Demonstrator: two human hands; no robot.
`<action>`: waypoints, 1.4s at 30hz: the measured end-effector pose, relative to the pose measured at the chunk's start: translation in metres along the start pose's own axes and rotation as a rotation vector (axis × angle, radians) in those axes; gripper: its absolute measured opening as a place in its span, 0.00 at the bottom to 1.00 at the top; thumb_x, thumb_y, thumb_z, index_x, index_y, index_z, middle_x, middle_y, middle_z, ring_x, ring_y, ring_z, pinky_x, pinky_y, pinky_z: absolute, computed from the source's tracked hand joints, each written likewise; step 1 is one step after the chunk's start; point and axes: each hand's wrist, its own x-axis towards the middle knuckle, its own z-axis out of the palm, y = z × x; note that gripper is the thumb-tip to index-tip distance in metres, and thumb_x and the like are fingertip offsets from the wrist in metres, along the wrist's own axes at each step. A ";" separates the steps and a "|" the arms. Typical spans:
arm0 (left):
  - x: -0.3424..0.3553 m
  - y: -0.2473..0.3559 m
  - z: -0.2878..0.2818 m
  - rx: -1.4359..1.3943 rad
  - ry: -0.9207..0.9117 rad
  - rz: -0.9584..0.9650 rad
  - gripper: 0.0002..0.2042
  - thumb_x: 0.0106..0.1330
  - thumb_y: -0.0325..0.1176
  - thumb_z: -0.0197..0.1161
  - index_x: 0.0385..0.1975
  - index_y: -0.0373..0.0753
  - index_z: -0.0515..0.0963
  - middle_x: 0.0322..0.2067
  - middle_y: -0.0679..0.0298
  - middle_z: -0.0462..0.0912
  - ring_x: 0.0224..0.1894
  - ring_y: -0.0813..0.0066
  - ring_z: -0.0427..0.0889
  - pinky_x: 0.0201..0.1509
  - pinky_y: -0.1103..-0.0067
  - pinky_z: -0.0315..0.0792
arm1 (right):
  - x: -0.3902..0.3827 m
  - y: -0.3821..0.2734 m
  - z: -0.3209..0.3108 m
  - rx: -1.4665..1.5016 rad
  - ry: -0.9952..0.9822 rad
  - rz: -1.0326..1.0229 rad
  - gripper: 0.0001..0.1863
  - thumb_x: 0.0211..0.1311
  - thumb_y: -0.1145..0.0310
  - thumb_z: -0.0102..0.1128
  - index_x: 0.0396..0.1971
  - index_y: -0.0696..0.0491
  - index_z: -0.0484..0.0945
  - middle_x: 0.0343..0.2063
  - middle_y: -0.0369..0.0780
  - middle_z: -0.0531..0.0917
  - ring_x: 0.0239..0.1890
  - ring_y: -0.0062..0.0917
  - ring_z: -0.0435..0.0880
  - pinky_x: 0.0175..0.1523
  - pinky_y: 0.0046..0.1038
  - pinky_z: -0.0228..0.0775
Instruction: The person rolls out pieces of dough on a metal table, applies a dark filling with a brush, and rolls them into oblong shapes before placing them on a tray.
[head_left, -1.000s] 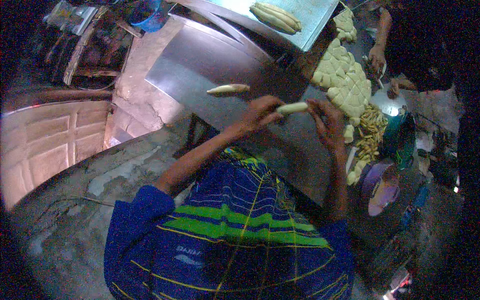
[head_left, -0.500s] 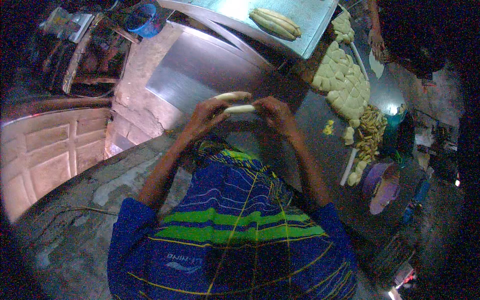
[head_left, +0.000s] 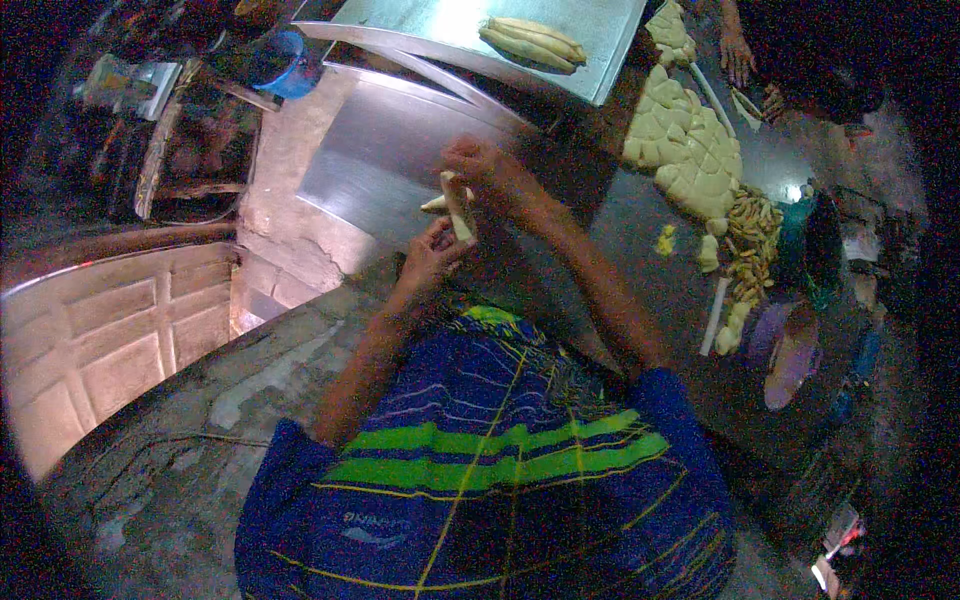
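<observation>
A pale strip of dough (head_left: 458, 212) runs upright between my two hands. At its lower end, my left hand (head_left: 432, 258) is closed on it with the fingertips. My right hand (head_left: 478, 168), somewhat blurred, is closed at the upper end, its fingers partly hidden. A second pale length of dough (head_left: 434, 204) shows just left of the strip; whether it is joined to it I cannot tell. Beyond my hands, several long shaped dough pieces (head_left: 532, 44) lie side by side on a metal tray (head_left: 400, 22).
A flat metal sheet (head_left: 375, 150) lies below the tray. On the dark worktop at right are cut dough slabs (head_left: 685, 145), a heap of small yellowish pieces (head_left: 752, 235), a pale stick (head_left: 714, 316) and a purple container (head_left: 765, 335). Another person's hand (head_left: 738, 58) is at the far right.
My right hand has moved up and left, above my left hand. The dough, level between my hands before, now stands upright. The other person's hand has shifted from the pale blade-shaped thing.
</observation>
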 end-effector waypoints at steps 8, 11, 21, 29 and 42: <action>-0.002 -0.025 0.004 -0.416 0.101 0.254 0.24 0.64 0.28 0.66 0.60 0.39 0.68 0.48 0.64 0.79 0.47 0.75 0.79 0.50 0.80 0.75 | -0.054 -0.032 0.029 -0.095 0.281 0.087 0.23 0.52 0.77 0.66 0.51 0.51 0.77 0.43 0.44 0.81 0.48 0.41 0.81 0.52 0.37 0.76; -0.006 -0.026 0.001 -0.557 0.059 0.201 0.20 0.69 0.32 0.60 0.59 0.39 0.68 0.49 0.64 0.78 0.48 0.77 0.78 0.51 0.79 0.74 | -0.062 -0.063 0.048 -0.151 0.424 0.040 0.22 0.53 0.76 0.65 0.51 0.52 0.77 0.44 0.44 0.81 0.49 0.40 0.81 0.52 0.38 0.75; -0.021 -0.017 0.005 -0.585 -0.001 0.071 0.19 0.72 0.33 0.55 0.61 0.36 0.68 0.51 0.62 0.77 0.50 0.78 0.75 0.51 0.75 0.74 | -0.048 -0.052 0.030 -0.198 0.320 0.007 0.14 0.59 0.71 0.64 0.46 0.53 0.79 0.42 0.44 0.82 0.44 0.41 0.83 0.48 0.39 0.77; -0.026 -0.013 -0.003 0.397 0.344 0.673 0.21 0.63 0.32 0.68 0.55 0.38 0.73 0.50 0.60 0.79 0.52 0.71 0.78 0.57 0.75 0.73 | -0.031 -0.076 -0.017 -0.067 -0.052 0.215 0.14 0.61 0.66 0.66 0.46 0.52 0.81 0.34 0.43 0.84 0.39 0.36 0.85 0.47 0.31 0.77; 0.023 -0.023 -0.041 0.297 -0.048 0.584 0.13 0.65 0.32 0.66 0.46 0.40 0.75 0.46 0.66 0.78 0.48 0.74 0.78 0.52 0.76 0.74 | -0.027 -0.054 -0.022 0.190 0.013 0.416 0.13 0.63 0.66 0.65 0.44 0.56 0.83 0.38 0.39 0.86 0.41 0.22 0.84 0.47 0.25 0.76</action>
